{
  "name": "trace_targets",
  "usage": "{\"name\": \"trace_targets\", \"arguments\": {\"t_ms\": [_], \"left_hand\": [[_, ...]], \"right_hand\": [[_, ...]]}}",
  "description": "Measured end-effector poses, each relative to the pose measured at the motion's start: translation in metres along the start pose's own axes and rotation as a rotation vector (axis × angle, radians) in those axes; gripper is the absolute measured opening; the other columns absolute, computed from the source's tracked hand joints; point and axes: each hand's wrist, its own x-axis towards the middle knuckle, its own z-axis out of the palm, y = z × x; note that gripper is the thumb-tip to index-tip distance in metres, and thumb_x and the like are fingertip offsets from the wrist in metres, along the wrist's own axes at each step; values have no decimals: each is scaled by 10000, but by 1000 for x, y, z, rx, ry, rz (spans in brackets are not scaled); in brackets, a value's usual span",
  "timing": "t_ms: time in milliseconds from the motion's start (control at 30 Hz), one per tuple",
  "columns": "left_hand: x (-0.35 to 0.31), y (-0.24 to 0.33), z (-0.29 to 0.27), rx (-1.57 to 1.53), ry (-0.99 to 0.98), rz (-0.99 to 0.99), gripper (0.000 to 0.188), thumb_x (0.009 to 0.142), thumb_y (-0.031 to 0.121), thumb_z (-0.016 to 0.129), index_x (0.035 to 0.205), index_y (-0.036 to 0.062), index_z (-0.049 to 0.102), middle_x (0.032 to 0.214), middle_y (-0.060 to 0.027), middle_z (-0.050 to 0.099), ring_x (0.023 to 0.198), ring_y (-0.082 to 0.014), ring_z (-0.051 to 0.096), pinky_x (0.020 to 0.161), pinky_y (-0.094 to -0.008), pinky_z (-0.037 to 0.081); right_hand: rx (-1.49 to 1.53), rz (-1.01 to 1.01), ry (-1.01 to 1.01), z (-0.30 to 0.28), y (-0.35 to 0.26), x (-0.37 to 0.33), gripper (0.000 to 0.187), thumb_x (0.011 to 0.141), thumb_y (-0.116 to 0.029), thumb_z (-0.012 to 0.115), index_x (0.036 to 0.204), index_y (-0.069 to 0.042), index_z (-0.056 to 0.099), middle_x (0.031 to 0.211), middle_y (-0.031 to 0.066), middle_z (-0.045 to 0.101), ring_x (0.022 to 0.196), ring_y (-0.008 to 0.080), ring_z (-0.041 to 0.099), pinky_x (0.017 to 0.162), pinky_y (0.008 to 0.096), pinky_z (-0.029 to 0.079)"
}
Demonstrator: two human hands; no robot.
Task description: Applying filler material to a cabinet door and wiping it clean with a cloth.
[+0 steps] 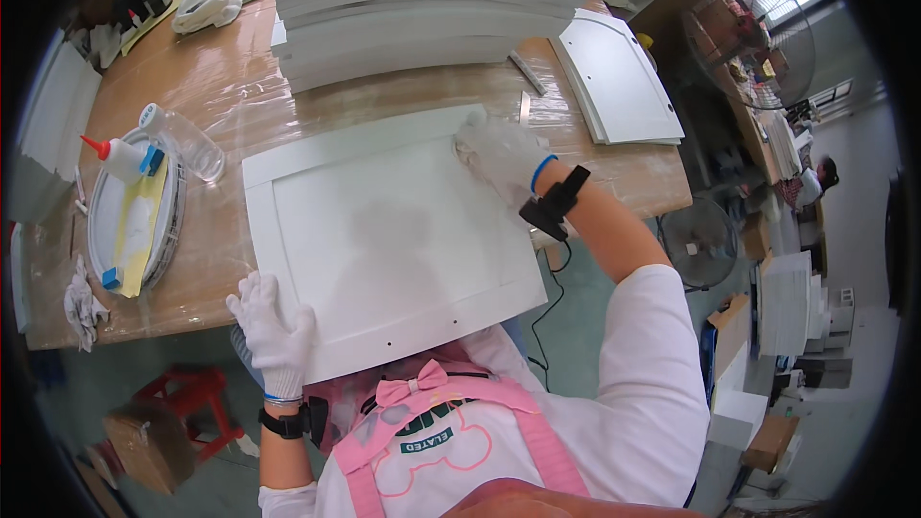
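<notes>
White panel (393, 240) lies between left hand (272, 334), thumb spread at its edge, and right hand (504, 147), grip unclear, at far corner.

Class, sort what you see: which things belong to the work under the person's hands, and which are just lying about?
Likely belonging:
white panel
left hand, at its edge
right hand, near its far right corner

Apparently lying about:
red stool
crumpled cloth
white plastic bag

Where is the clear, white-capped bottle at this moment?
In the head view, the bottle is on the table at left, between the tray and white panel.
</notes>
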Motion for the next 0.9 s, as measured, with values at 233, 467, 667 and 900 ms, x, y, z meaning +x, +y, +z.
{"name": "trace_targets", "arguments": {"t_ms": [233,467,667,900], "left_hand": [[1,-1,1,10,-22,-32,643,732,100,730,1334,-21,540,1412,-239,526,1420,-376,393,1235,-544,142],[0,-9,6,3,-2,22,658,712,134,740,1331,8,556,1413,-232,532,1427,-393,378,1232,-575,131],[4,-3,3,22,1,28,642,730,78,716,1340,-6,532,1424,-226,519,1433,-381,373,1233,-560,124],[-4,-7,5,2,4,24,638,744,74,710,1351,10,525,1424,-215,515,1440,-372,365,1231,-565,125]], "right_hand": [[-151,-161,40,18,26,29,231,929,-199,553,1011,-2,640,1043,216,671,956,399,674,788,482,550],[-217,-93,11,2,10,23,218,935,-212,545,1019,-54,669,1050,170,673,952,374,669,795,468,554],[-167,-29,-73,1,10,9,204,939,-212,558,1008,-71,689,1052,146,679,933,355,674,772,463,570],[-145,-109,35,13,11,4,240,937,-229,548,957,-27,676,944,184,700,850,385,695,717,493,553]]}}
